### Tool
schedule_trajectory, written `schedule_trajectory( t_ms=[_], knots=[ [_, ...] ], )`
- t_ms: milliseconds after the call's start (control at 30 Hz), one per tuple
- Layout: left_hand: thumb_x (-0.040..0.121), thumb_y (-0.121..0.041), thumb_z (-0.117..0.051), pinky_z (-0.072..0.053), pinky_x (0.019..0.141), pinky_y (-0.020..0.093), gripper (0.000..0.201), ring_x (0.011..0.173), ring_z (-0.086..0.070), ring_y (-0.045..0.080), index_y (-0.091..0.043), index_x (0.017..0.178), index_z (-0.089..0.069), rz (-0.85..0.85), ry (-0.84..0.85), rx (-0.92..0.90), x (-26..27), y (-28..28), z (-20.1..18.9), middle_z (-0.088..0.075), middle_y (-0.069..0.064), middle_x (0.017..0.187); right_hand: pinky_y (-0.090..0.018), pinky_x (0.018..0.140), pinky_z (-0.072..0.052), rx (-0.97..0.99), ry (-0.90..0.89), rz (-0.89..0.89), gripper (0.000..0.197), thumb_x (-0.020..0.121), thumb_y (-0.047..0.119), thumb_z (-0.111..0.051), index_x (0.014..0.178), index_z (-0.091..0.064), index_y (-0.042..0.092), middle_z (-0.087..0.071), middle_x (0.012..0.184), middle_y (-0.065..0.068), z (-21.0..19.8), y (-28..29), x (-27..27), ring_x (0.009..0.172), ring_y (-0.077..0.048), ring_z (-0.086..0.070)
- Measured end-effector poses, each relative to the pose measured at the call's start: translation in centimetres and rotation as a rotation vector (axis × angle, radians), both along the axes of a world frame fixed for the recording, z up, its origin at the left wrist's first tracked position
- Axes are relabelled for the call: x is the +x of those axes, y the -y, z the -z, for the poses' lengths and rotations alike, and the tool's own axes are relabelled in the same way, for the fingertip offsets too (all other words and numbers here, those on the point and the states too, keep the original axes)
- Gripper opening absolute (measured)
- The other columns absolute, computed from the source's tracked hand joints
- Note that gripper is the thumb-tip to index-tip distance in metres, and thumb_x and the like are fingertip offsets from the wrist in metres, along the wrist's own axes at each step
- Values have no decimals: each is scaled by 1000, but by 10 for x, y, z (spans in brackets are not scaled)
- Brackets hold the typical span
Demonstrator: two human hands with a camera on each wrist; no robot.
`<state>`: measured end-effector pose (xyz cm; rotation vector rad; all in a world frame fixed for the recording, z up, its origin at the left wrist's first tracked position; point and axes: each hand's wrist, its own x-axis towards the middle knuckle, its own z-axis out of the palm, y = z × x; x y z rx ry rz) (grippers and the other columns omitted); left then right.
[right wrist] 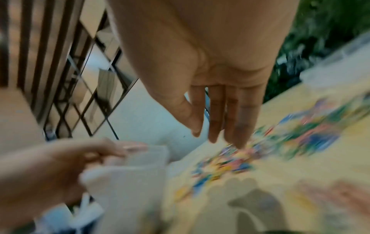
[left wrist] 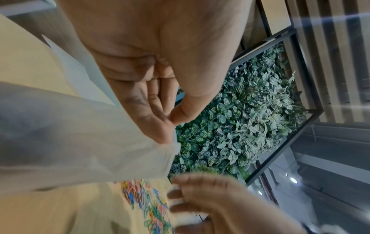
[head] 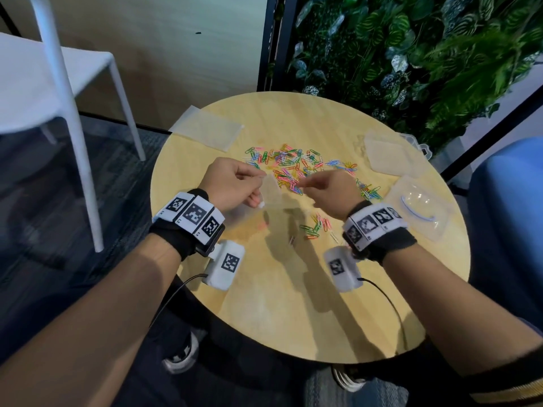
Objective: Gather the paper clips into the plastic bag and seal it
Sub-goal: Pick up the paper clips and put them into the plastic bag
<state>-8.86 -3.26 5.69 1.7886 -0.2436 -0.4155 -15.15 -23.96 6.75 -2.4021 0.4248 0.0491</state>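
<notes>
A heap of coloured paper clips (head: 296, 165) lies mid-table, with smaller clusters nearer me (head: 316, 227) and to the right (head: 368, 190). My left hand (head: 255, 179) holds a small translucent plastic bag (head: 270, 190) above the table. In the left wrist view, thumb and forefinger (left wrist: 170, 120) pinch the bag's top edge (left wrist: 80, 142). My right hand (head: 308, 183) reaches left over the heap's near edge, close to the bag. The blurred right wrist view shows its fingers (right wrist: 204, 131) straight and holding nothing I can see, just above the clips (right wrist: 230, 158).
The round wooden table (head: 293, 304) also carries flat spare bags (head: 205, 129) at the far left, a clear plastic box (head: 393, 154) and a clear lid with a blue band (head: 417, 207) at the right. A white chair (head: 73, 83) stands left, a plant wall (head: 411, 54) behind.
</notes>
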Motion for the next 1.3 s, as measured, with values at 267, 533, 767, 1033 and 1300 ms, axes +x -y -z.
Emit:
schedule_trajectory(
  t_ms=[267,533,767,1033,1300],
  knots=[
    [89,2,-61,-61,60,29,20,53,-65,21,-2,104,-73,-34,16,-8,8,-10,-12,-68,15,65,-37,91,-45,-309,-408,-147,63,95,52,-47,140,-34,11,-49,135,-14,40,10,-49,114,-30,-53],
    [89,2,-60,-61,68,36,22,58,-66,24,-7,104,-74,-23,14,17,2,-12,-8,-70,18,70,-48,112,-30,-560,-221,-529,61,99,51,-30,152,-14,26,-14,159,-12,79,-56,-26,141,-38,-22],
    [89,3,-59,-61,61,28,21,54,-63,22,-9,97,-74,-47,15,-18,0,-21,-15,-68,18,69,-63,115,-10,-806,-244,-659,56,101,47,-12,154,2,33,1,164,4,76,-22,-59,150,-30,-6],
    [90,1,-61,-59,56,25,19,54,-65,21,-6,103,-73,-26,7,18,-1,-15,-14,-69,16,70,-42,108,-42,-733,-534,-472,80,91,1,-41,155,4,21,2,162,-10,58,26,-103,143,-34,-23],
    [89,1,-62,-60,59,27,19,56,-64,22,-9,99,-74,-37,5,28,-3,-17,-13,-70,17,72,-30,78,-48,-727,-425,-320,30,90,11,-42,109,-62,2,-60,107,-13,45,5,-102,87,-23,-53]
  ],
)
